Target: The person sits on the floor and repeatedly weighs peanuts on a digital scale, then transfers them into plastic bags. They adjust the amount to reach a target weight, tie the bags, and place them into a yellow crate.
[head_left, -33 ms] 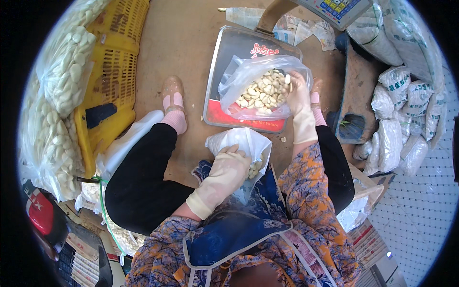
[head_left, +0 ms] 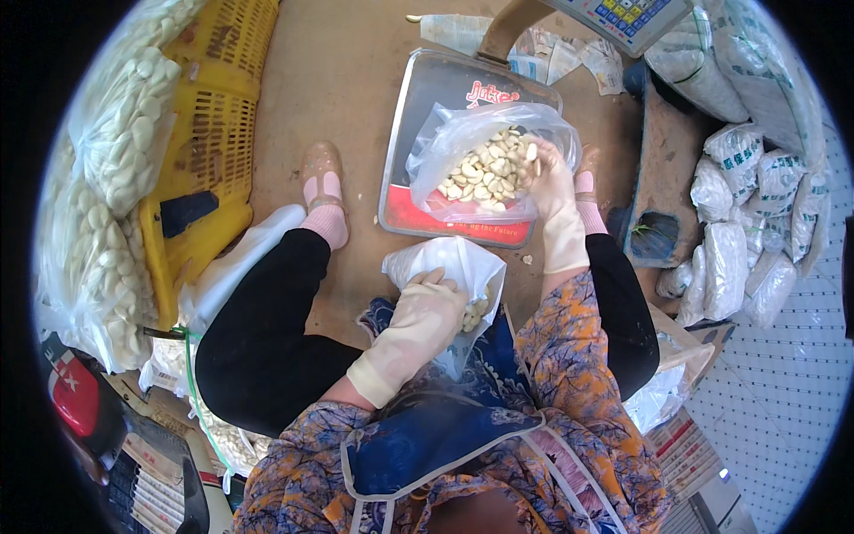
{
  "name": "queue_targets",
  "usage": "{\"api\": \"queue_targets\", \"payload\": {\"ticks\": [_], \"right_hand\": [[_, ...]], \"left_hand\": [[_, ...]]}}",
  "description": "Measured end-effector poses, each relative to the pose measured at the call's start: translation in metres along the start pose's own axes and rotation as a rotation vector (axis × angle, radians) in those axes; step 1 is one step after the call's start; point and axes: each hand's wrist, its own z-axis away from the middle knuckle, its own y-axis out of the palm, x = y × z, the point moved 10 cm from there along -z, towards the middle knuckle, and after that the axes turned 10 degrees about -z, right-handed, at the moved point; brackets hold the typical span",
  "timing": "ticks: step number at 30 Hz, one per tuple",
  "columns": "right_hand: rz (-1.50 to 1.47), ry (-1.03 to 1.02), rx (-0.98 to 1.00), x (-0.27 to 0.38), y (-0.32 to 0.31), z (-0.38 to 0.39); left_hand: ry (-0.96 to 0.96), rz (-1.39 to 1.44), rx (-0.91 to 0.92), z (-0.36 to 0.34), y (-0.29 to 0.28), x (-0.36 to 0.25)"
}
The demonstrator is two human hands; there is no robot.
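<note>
A clear plastic bag [head_left: 427, 160] stands wide at the mouth on a flat weighing scale [head_left: 427, 84]. Inside it lie many cream-coloured oval pieces [head_left: 485, 171], like peeled cloves or large beans. At the bag's right side is my right hand [head_left: 553, 182] in a pale rubber glove, its fingertips closed on one oval piece [head_left: 532, 152]. Nearer my body, a smaller white bag [head_left: 458, 254] sits at my lap with a few more pieces [head_left: 476, 311] showing. My gloved left hand [head_left: 425, 311] lies over it, fingers curled on the bag; part of their grip is hidden.
A yellow slatted crate [head_left: 213, 116] and bulging bags of pale pieces [head_left: 120, 133] stand at left. A scale display [head_left: 623, 18] rises at the top. On the right are a brown trough [head_left: 654, 169] and several white packets [head_left: 738, 205]. My feet flank the scale.
My right hand has shifted slightly left and nearer to me at the clear bag's edge. The left hand and both bags stay in place.
</note>
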Motion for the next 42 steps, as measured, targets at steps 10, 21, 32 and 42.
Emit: {"api": "queue_targets", "payload": {"ticks": [10, 21, 32, 42], "right_hand": [[0.969, -0.410, -0.147, 0.018, 0.016, -0.006], [1.528, -0.450, -0.017, 0.012, 0.052, -0.036], [0.425, -0.080, 0.041, 0.007, 0.001, -0.036], [-0.811, 0.013, 0.453, 0.009, 0.006, 0.044]], "left_hand": [[0.018, -0.048, 0.006, 0.000, 0.002, -0.004], [0.019, -0.044, 0.034, -0.002, 0.007, -0.004], [0.017, -0.051, 0.019, -0.002, 0.006, -0.005], [-0.005, -0.045, 0.042, -0.001, 0.008, -0.003]]}}
